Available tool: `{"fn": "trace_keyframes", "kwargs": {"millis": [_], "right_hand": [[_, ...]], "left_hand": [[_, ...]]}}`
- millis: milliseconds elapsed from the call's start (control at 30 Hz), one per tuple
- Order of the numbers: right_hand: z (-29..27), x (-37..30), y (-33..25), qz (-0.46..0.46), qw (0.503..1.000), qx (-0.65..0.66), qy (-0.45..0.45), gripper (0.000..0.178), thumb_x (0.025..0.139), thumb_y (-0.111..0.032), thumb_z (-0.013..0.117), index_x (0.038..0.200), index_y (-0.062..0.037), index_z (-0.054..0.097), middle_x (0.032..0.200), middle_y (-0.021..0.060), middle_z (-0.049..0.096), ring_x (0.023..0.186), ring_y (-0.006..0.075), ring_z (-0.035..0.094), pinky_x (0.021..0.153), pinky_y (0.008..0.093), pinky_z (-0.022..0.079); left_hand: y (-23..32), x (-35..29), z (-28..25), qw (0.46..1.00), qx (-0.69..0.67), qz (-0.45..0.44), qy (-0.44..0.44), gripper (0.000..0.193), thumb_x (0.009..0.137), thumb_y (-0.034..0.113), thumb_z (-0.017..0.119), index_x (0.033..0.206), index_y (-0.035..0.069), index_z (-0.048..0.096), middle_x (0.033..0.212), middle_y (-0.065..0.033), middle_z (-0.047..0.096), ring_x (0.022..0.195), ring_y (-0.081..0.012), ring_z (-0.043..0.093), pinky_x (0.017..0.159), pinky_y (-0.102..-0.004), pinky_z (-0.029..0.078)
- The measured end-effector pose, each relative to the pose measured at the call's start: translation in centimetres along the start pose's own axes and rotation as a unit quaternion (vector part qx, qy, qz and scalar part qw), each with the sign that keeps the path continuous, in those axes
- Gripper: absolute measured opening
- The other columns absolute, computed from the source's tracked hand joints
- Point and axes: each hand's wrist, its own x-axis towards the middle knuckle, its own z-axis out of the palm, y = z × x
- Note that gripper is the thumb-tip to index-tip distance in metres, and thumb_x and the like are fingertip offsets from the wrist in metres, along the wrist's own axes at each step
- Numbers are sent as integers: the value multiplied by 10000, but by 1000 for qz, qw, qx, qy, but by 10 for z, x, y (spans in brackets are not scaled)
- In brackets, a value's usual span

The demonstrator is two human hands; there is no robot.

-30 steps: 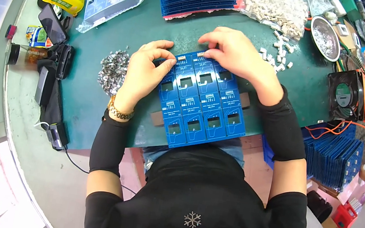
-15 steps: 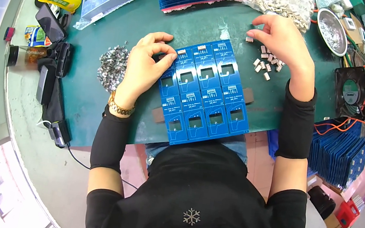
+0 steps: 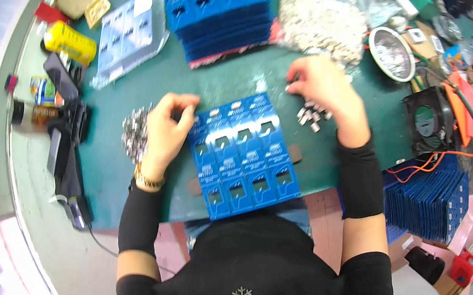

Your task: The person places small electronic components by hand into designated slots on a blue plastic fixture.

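Observation:
A blue circuit-board panel [image 3: 245, 160] with rows of rectangular cut-outs lies tilted on the table before me. Small pale connectors sit along its far edge. My left hand [image 3: 168, 130] is beside the panel's far left corner, thumb and forefinger brought together; whatever is between them is too small to make out. Just left of it is a heap of small shiny metal parts [image 3: 135, 134], partly hidden by the hand. My right hand [image 3: 324, 90] is beyond the panel's right side, fingertips pinched at a small pale connector. Several loose connectors [image 3: 310, 117] lie under that hand.
Stacked blue panels [image 3: 220, 20] stand at the back, beside a wrapped light-blue stack [image 3: 133, 36]. A bag of pale connectors [image 3: 320, 21], a metal bowl [image 3: 391, 55] and a black fan [image 3: 429, 117] are to the right. Black devices with a cable [image 3: 74, 126] line the left edge.
The view has shifted, so the table sits lower and further left in it. On both hands thumb and forefinger have drawn together. The panel stays in place on the table.

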Motion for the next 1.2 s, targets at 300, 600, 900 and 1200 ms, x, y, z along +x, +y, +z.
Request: {"fn": "trace_keyframes", "kwargs": {"millis": [300, 600, 900, 1200], "right_hand": [[29, 7, 11, -62, 998, 16, 13, 117, 638, -177, 696, 716, -90, 705, 714, 126, 674, 733, 297, 674, 666, 413, 520], [38, 13, 5, -44, 993, 18, 105, 98, 726, -125, 654, 794, -103, 721, 761, 120, 668, 779, 312, 662, 686, 429, 514], [39, 8, 7, -92, 991, 27, 89, 95, 753, -179, 673, 817, -144, 734, 830, 116, 606, 848, 304, 623, 748, 410, 500], [35, 14, 6, -46, 995, 62, 57, 208, 728, -96, 723, 935, -121, 729, 818, 123, 662, 791, 289, 653, 704, 399, 507]], "left_hand": [[4, -9, -3, 985, 119, 111, 48, 47, 842, -6, 647, 826, 17, 609, 756, -38, 562, 617, -115, 498, 564, -251, 417], [21, -4, 1, 970, 104, 216, -39, 103, 810, -24, 696, 904, 7, 666, 835, -106, 650, 676, -175, 595, 603, -264, 472], [14, -8, -11, 971, 115, 211, -3, 75, 802, -12, 712, 858, 15, 669, 799, -104, 683, 632, -189, 640, 599, -286, 515], [17, -10, -16, 968, 100, 230, -9, 87, 786, -14, 712, 848, 25, 665, 769, -104, 672, 640, -212, 646, 590, -295, 506]]}}
